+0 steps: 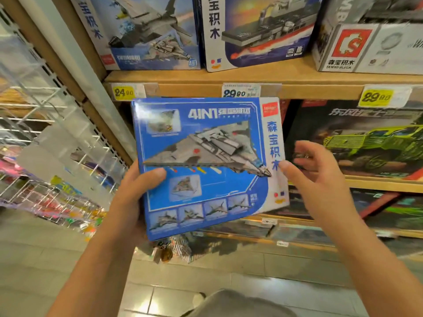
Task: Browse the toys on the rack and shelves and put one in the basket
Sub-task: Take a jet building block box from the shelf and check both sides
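Note:
A blue toy box (206,161) marked "4IN1", with a grey jet pictured on it, is held up in front of the wooden shelves. My left hand (135,191) grips its lower left edge, thumb across the front. My right hand (318,177) is at the box's right edge with the thumb tip touching it and the fingers spread loosely behind, blurred. No basket is in view.
The wooden shelf (251,76) above carries a jet box (146,30), a ship box (261,30) and a white box (370,42). A green truck box (366,138) stands at the right. A white wire rack (45,133) of small toys is at the left. Tiled floor lies below.

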